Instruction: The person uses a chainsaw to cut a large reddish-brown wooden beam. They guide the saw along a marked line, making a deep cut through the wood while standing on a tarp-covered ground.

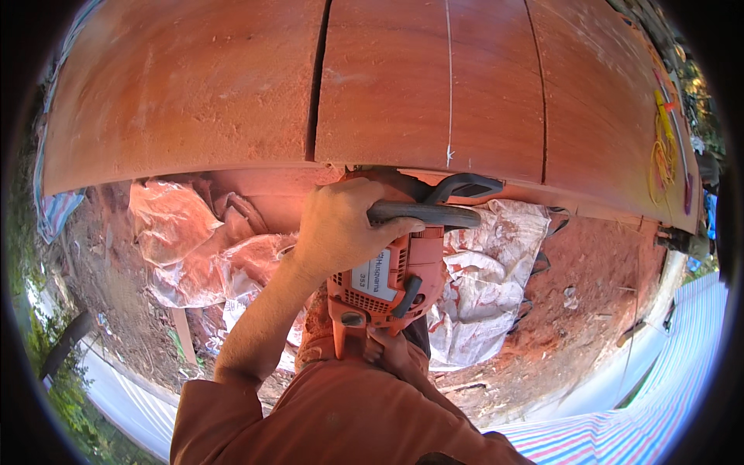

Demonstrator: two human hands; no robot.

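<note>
Rust-coloured shirt (333, 418) | left grip (337, 221): holding chainsaw (384, 287) by front handle (453, 216) | right grip (390, 353): holding rear handle (352, 341) | reddish slab (395, 101) beyond

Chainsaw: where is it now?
Head view, centre: the orange chainsaw is at the near edge of the reddish wood slab, left hand on its black front handle, right hand at its rear.

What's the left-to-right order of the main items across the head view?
Striped tarp flap → crumpled orange-dusted sheeting → chainsaw, gripped by both hands → crumpled whitish sheeting → yellow cord.
</note>
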